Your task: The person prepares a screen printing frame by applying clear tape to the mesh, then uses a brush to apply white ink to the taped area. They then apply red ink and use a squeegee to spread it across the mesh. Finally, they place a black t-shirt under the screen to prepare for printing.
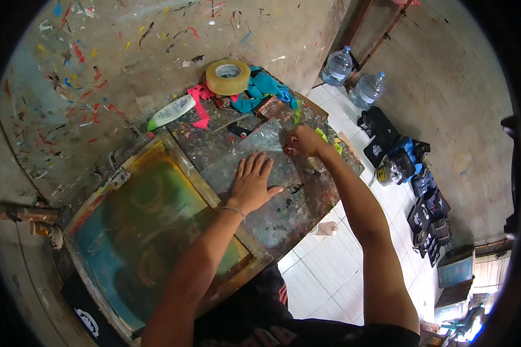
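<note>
My left hand (251, 186) lies flat with its fingers spread, pressing on a clear plastic sheet (266, 139) on a paint-stained table (307, 202). A thin bracelet circles that wrist. My right hand (304, 141) is closed at the far right end of the sheet. A bit of red shows by its fingers, but what it grips is hidden. Left of my left forearm rests a wooden-framed printing screen (162, 217) with green and blue mesh, partly covered by that forearm.
Along the table's back are a roll of clear tape (217, 81), teal cloth (263, 87), a pink rag (200, 107) and a white-green tube (172, 111). On the tiled floor at right stand water jugs (367, 91) near black printed items (428, 225).
</note>
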A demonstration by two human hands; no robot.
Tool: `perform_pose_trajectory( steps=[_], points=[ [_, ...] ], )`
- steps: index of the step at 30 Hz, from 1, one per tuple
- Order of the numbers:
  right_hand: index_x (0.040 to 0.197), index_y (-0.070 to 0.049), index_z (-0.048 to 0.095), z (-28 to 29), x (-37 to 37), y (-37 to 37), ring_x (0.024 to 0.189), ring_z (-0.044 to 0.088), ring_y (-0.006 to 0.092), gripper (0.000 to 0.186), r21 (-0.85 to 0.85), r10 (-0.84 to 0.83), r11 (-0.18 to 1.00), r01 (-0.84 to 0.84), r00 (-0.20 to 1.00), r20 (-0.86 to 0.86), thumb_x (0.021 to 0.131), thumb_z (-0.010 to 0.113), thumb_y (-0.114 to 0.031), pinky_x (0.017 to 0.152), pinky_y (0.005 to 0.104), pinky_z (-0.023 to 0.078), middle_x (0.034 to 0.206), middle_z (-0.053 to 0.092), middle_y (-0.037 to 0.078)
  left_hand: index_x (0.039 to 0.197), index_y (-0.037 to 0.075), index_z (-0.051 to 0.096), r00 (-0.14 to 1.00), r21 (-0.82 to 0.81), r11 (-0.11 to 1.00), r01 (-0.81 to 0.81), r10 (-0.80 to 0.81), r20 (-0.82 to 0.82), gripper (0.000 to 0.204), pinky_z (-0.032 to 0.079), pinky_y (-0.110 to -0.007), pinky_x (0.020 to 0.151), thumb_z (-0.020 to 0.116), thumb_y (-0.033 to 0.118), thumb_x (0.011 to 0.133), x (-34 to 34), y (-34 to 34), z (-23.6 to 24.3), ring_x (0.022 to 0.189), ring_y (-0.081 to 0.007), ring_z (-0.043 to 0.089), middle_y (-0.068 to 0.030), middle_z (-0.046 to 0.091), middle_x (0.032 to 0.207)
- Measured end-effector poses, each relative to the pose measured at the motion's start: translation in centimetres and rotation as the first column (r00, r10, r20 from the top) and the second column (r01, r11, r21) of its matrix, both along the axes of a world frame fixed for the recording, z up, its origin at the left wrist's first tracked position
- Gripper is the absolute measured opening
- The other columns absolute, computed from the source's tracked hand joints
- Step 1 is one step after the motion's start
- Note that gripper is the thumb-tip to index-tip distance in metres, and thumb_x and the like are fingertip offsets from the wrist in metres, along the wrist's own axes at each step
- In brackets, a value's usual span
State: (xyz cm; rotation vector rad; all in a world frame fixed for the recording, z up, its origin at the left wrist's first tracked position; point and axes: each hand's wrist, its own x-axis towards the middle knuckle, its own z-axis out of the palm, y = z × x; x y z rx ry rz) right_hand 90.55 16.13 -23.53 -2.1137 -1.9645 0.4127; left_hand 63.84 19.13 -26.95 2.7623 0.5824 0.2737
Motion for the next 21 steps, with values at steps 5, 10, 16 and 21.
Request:
perform_pose_trajectory(
  steps=[5,10,16,21],
  points=[
    [0.081,-0.004,0.075,3.3,1.4,0.6,0.075,0.070,0.0301,0.009,-0.150,0.144,0.979,-0.141,0.989,0.009,0.080,0.071,-0.013,0.068,0.0420,0.053,0.079,0.072,0.016,0.154,0.003,0.035,0.998,-0.049,0.999,-0.014,0.011,-0.067,0.087,0.013,-0.054,0.124,0.056,0.063,0.094,0.3,0.0,0.4,0.152,-0.0380,0.018,-0.0184,0.026,0.162],
    [0.089,-0.005,0.077,5.0,-0.2,0.8,0.072,0.071,0.0271,0.012,-0.113,0.143,0.983,-0.141,0.990,0.002,0.081,0.071,-0.012,0.067,0.0381,0.054,0.079,0.073,0.014,0.154,0.003,0.033,0.997,-0.056,0.998,-0.020,0.016,-0.071,0.088,0.012,-0.054,0.124,0.057,0.062,0.093,0.3,-0.1,0.7,0.152,-0.0383,0.016,-0.0187,0.025,0.162],
    [0.093,-0.005,0.078,3.0,-3.4,2.1,0.071,0.072,0.0244,0.015,-0.145,0.099,0.978,-0.152,0.943,-0.318,0.081,0.072,-0.011,0.068,0.0342,0.057,0.080,0.074,0.012,0.154,0.003,0.033,1.000,-0.057,0.998,-0.010,0.010,-0.011,0.089,0.011,-0.055,0.124,0.058,0.062,0.092,0.2,0.0,-0.1,0.152,-0.0378,0.016,-0.0182,0.025,0.162],
    [0.086,0.000,0.076,1.4,-4.4,2.5,0.080,0.072,0.0352,0.013,-0.123,0.166,0.981,-0.148,0.974,0.154,0.078,0.073,-0.009,0.073,0.0440,0.057,0.081,0.072,0.020,0.152,0.005,0.040,0.998,-0.049,0.998,-0.024,0.027,0.064,0.085,0.011,-0.054,0.124,0.061,0.060,0.091,0.1,-0.1,-0.5,0.151,-0.0364,0.020,-0.0168,0.030,0.160]
  ],
)
